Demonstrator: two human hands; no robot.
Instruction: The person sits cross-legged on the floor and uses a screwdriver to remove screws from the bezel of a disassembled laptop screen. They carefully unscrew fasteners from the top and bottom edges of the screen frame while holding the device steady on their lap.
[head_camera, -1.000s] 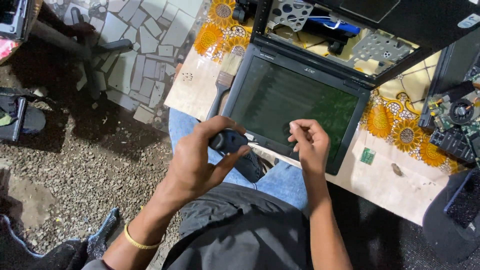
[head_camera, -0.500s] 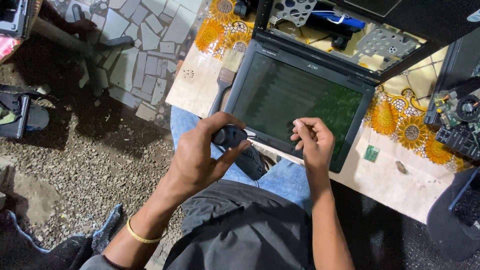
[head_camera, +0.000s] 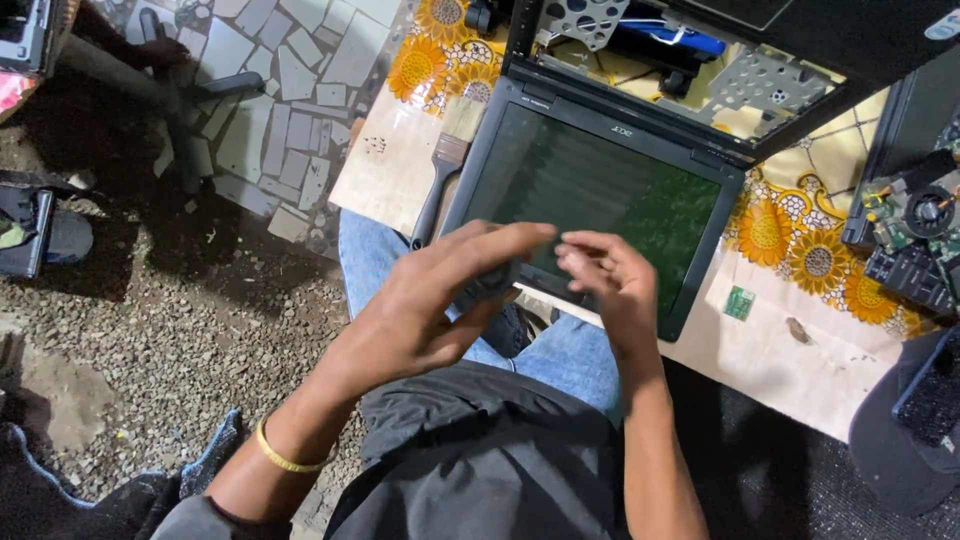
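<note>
My left hand reaches forward over my lap, its fingers wrapped over a small black object at the near edge of a flat laptop screen panel. A gold bracelet circles that wrist. My right hand hovers just right of the left fingertips, over the panel's near edge, with its fingers bunched and blurred. Whether it pinches anything I cannot tell. The panel lies screen up on a table covered by a sunflower-patterned cloth.
A paintbrush lies left of the panel. An opened laptop chassis sits behind it. A circuit board with a fan is at the right, and a small green chip rests on the cloth. Gravel and paving lie to the left.
My left hand has stretched its fingers out toward the right hand, and the two hands now nearly meet over the panel's near edge. The camera has tilted slightly.
</note>
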